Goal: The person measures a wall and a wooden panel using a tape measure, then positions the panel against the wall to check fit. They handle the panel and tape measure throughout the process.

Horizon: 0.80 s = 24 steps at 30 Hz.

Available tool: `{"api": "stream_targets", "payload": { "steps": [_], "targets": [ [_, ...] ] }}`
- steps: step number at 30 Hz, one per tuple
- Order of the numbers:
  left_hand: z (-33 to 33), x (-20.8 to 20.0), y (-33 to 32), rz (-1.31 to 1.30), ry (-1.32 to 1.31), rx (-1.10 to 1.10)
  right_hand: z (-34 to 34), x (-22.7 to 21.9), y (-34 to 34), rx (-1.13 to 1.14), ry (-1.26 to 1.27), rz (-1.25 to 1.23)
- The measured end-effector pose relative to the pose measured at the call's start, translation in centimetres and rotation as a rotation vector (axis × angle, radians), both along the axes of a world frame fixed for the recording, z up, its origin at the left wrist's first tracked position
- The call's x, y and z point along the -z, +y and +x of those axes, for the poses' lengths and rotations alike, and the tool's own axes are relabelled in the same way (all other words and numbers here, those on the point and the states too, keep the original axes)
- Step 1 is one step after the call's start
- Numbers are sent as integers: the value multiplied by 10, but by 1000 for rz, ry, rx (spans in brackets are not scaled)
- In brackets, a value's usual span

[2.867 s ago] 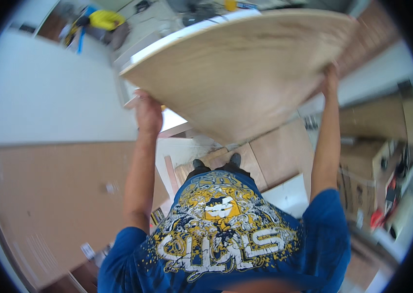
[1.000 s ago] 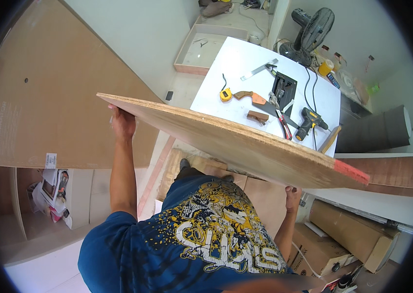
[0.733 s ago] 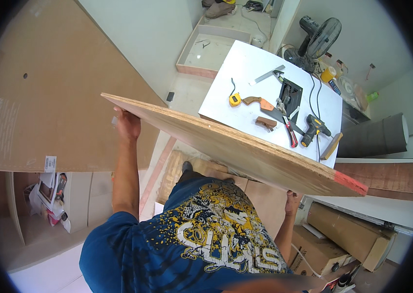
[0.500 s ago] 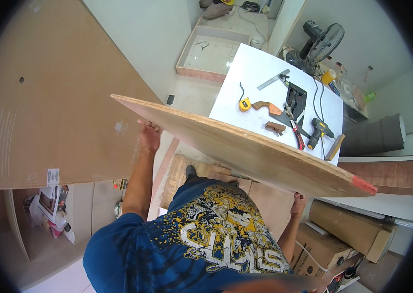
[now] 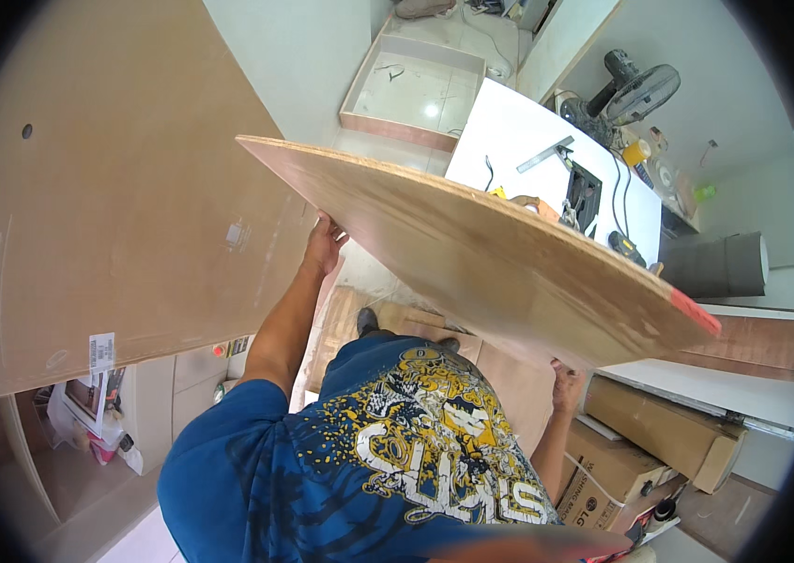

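As a wooden board [image 5: 481, 258] hangs tilted between a person's two hands, its broad face hides the near side of a white table [image 5: 500, 122] and much of what lies there. A drill [image 5: 624, 246] is partly covered by the board, a brown-and-orange handle [image 5: 536, 205] peeks over it, and a sliver of yellow beside that is too small to identify. Farther back, a black tool [image 5: 584, 195] is hard to make out, while a metal square [image 5: 538, 158] lies in fuller view.

The board's pale upper edge slopes from a sharp corner at left to a red-marked corner at right. Tall brown cardboard [image 5: 115, 216] flanks it on the left, cardboard boxes [image 5: 664, 432] sit at lower right, and a strip of tiled floor [image 5: 388, 150] separates the board from a low wooden frame [image 5: 397, 131].

The left forearm slants up and inward, the left hand [image 5: 325, 244] gripping the slanting lower edge, its fingers [image 5: 324, 222] partly out of sight. The right hand [image 5: 566, 387] holds the same edge nearer the red corner, fingertips against the wood; a blue shirt [image 5: 322, 469] conceals the upper arm.
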<state>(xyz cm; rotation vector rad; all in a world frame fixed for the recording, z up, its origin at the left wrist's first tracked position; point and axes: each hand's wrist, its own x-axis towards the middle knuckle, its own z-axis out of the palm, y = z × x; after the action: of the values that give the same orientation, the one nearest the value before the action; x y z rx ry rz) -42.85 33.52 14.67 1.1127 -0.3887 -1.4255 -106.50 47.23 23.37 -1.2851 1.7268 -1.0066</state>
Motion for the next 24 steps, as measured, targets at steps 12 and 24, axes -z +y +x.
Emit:
{"api": "stream_targets", "payload": {
  "steps": [12, 24],
  "targets": [
    [8, -254, -89, -292, -461, -283, 6, -129, -24, 92, 89, -346],
    [30, -355, -94, -752, -431, -269, 38, -71, -56, 218, -465, -277]
  ]
}}
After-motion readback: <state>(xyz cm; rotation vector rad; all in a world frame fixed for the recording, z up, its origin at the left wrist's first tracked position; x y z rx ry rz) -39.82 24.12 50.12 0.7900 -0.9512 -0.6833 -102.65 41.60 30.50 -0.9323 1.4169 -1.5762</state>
